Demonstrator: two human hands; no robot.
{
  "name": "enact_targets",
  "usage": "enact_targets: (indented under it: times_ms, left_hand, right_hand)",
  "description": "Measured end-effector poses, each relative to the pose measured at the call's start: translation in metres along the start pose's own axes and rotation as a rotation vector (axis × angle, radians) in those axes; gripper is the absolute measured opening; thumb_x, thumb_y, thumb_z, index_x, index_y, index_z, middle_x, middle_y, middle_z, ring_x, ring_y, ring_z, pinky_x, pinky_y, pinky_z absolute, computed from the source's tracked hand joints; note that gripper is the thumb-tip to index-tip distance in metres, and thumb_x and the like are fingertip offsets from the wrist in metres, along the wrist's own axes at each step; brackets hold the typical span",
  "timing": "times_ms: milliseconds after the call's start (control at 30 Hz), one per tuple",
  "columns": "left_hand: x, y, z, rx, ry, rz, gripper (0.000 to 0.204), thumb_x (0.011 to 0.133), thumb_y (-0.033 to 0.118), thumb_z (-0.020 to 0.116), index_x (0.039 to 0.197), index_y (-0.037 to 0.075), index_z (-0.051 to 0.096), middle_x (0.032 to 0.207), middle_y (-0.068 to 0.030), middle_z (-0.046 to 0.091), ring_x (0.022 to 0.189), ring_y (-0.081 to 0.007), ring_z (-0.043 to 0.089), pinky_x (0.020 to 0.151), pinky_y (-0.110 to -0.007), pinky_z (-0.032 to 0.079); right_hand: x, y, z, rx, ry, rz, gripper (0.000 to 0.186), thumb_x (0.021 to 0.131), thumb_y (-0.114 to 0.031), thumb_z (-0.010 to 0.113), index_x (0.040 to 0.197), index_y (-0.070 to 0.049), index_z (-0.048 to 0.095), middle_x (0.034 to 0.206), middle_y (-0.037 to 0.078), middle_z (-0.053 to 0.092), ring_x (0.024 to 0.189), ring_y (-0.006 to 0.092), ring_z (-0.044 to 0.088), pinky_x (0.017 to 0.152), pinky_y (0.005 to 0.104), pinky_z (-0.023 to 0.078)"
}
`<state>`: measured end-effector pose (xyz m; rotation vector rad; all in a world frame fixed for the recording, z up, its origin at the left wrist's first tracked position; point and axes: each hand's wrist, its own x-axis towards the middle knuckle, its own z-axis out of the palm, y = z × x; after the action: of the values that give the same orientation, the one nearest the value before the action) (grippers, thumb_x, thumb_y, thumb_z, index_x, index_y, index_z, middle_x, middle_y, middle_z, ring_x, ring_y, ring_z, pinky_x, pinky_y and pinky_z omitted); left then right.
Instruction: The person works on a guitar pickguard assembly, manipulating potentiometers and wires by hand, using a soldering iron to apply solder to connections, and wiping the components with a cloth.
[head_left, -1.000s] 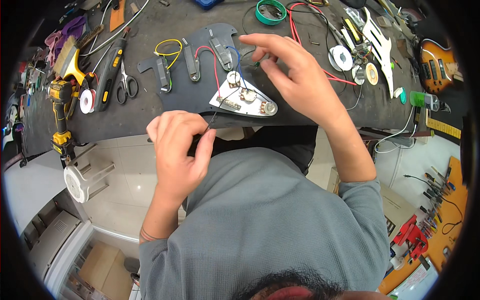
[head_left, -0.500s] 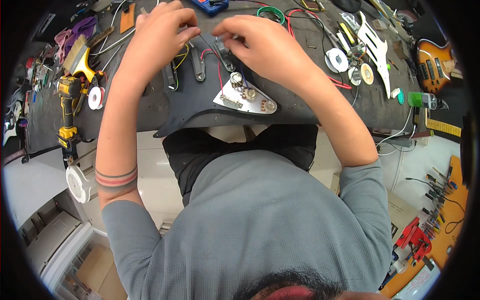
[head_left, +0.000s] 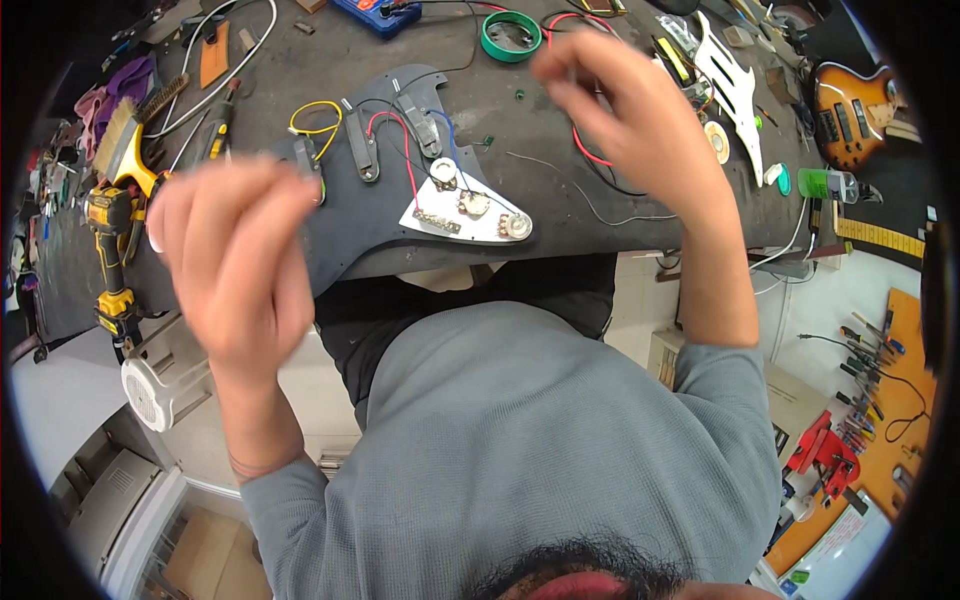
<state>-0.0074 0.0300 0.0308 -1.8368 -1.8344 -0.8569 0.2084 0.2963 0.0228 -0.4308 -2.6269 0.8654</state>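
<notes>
A black guitar pickguard point(head_left: 385, 215) lies face down on the dark workbench, with several pickups, among them a grey pickup point(head_left: 361, 146), and a silver control plate point(head_left: 450, 208) carrying round pots. Red, blue, black and yellow wires run between these parts. My left hand point(head_left: 235, 265) is raised over the pickguard's left end, its bent fingers smeared by motion. Above the bench, right of the pickguard, hovers my right hand point(head_left: 625, 115) with curled fingers and blurred tips. What either hand holds, if anything, does not show. A thin loose wire point(head_left: 590, 205) curves below my right hand.
A green tape ring point(head_left: 488, 42) and a blue device point(head_left: 375, 15) are at the back. Leftward are a yellow-handled brush point(head_left: 125, 150) and a cordless drill point(head_left: 112, 235). A white pickguard point(head_left: 732, 95), a clear green-labelled bottle point(head_left: 825, 186) and a sunburst guitar point(head_left: 850, 115) are rightward.
Both hands have left the pickups. My left hand has come down and left toward me; my right hand has moved right. The pickups' far ends and the green ring are now uncovered.
</notes>
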Motion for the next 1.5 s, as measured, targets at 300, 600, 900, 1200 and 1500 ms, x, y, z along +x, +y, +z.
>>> enact_targets:
  times_ms: [300,600,900,1200,1500]
  left_hand:
    - [-0.087,-0.044,0.011,-0.055,0.176,-0.303,0.024,0.089,-0.022,0.061,0.104,-0.006,0.071,0.106,-0.0172,0.073,0.099,-0.0304,0.07,0.092,-0.037,0.056]
    - [-0.073,-0.072,0.012,-0.052,0.353,-0.286,0.023,0.093,-0.02,0.062,0.106,-0.005,0.074,0.11,-0.0131,0.076,0.101,-0.0248,0.072,0.095,-0.033,0.056]
    - [-0.108,-0.043,0.027,-0.009,0.494,-0.397,0.022,0.092,-0.02,0.06,0.103,-0.005,0.072,0.107,-0.0143,0.074,0.099,-0.0266,0.072,0.092,-0.034,0.057]
    - [-0.138,-0.044,0.015,-0.058,0.454,-0.544,0.02,0.1,-0.017,0.059,0.111,-0.004,0.069,0.115,-0.0131,0.07,0.103,-0.0212,0.068,0.092,-0.031,0.058]
    - [-0.092,-0.03,0.024,-0.094,0.401,-0.421,0.02,0.102,-0.016,0.061,0.117,-0.005,0.067,0.119,-0.0139,0.068,0.106,-0.0206,0.066,0.095,-0.032,0.057]
  right_hand:
    - [-0.073,-0.112,-0.138,-0.067,-1.249,-0.566,0.017,0.098,-0.018,0.07,0.112,-0.007,0.074,0.101,0.008,0.072,0.092,0.02,0.072,0.076,0.0377,0.056]
    - [-0.077,-0.2,-0.165,-0.313,-1.358,-0.762,0.015,0.097,-0.017,0.072,0.109,-0.008,0.074,0.101,0.009,0.073,0.088,0.02,0.073,0.073,0.0377,0.058]
    - [-0.062,-0.133,-0.146,0.312,-1.365,-0.502,0.013,0.096,-0.016,0.073,0.106,-0.008,0.075,0.101,0.009,0.074,0.084,0.02,0.074,0.069,0.0377,0.059]
    - [-0.006,0.028,0.042,-0.315,0.064,0.038,0.021,0.094,-0.008,0.073,0.115,-0.008,0.074,0.113,0.008,0.071,0.11,0.0307,0.067,0.095,0.0439,0.057]
    - [0.008,0.059,0.048,-0.135,0.0,0.064,0.017,0.095,-0.012,0.076,0.111,-0.008,0.076,0.105,0.005,0.068,0.107,0.0269,0.062,0.097,0.0397,0.052]
